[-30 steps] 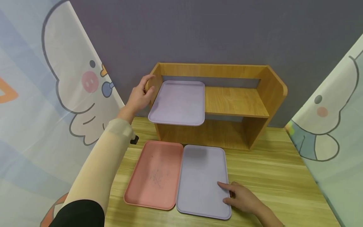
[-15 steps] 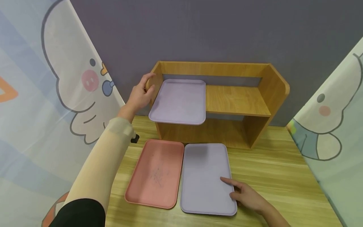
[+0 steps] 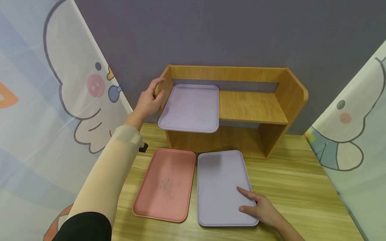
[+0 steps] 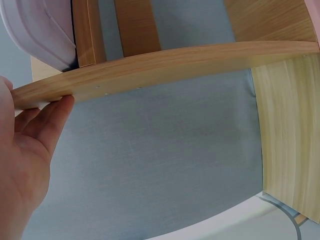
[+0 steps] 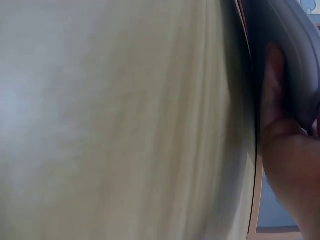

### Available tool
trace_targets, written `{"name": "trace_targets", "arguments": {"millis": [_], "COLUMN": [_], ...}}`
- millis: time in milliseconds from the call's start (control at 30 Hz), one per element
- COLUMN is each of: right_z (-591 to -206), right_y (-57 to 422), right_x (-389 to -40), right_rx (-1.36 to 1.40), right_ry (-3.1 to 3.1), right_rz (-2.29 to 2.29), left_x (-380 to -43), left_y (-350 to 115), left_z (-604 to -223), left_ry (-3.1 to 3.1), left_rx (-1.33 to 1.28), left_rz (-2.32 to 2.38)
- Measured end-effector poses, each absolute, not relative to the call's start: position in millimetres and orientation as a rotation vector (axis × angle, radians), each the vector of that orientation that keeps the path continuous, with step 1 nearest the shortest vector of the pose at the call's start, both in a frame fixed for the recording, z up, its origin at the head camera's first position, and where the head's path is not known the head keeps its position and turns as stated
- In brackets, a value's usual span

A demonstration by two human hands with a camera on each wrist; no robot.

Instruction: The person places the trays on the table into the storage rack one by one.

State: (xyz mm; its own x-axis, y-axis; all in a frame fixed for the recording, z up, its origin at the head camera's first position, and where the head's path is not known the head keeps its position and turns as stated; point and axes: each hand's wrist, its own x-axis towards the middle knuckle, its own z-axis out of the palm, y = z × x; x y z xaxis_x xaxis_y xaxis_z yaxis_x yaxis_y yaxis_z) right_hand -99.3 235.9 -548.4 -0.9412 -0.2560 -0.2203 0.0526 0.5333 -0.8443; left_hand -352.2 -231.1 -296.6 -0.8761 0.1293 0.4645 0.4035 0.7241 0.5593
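Note:
At the wooden desktop shelf (image 3: 250, 103), my left hand (image 3: 149, 100) grips the front edge of the left side panel. In the left wrist view its fingers (image 4: 57, 120) lie against the outer face of that panel (image 4: 165, 65). A lavender tray (image 3: 191, 107) lies on the upper board, jutting past its front. On the table, my right hand (image 3: 262, 209) holds a second lavender tray (image 3: 223, 180) by its lower right edge. The right wrist view shows a digit inside this tray's rim (image 5: 300, 55) and part of the hand beyond it.
A pink tray (image 3: 166, 184) with dark scratch marks lies left of the held tray, a narrow gap between them. A grey partition (image 3: 211, 30) stands behind the shelf. Cartoon-printed curtains (image 3: 75, 83) hang on both sides of the wood-grain table (image 3: 295, 190).
My right hand has drawn the lower lavender tray rightward, away from the pink tray, and turned it slightly. The left hand has stayed on the shelf panel. The view has shifted a little.

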Motion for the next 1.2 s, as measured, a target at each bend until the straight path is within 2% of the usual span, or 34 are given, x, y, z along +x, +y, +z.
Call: {"name": "trace_targets", "arguments": {"millis": [267, 967, 1200], "right_z": [-541, -472, -460], "right_y": [253, 303, 321], "right_x": [-92, -72, -67], "right_rx": [-0.144, -0.047, -0.063], "right_ry": [2.488, 2.505, 2.569], "right_rz": [-1.402, -1.417, -1.398], "left_x": [-352, -351, -350], "left_y": [-232, -233, -233], "left_z": [-297, -297, -296], "left_ry": [-2.538, -2.545, -2.547], "left_rx": [-0.411, -0.417, -0.418], "left_rz": [-0.960, -0.956, -0.970]}}
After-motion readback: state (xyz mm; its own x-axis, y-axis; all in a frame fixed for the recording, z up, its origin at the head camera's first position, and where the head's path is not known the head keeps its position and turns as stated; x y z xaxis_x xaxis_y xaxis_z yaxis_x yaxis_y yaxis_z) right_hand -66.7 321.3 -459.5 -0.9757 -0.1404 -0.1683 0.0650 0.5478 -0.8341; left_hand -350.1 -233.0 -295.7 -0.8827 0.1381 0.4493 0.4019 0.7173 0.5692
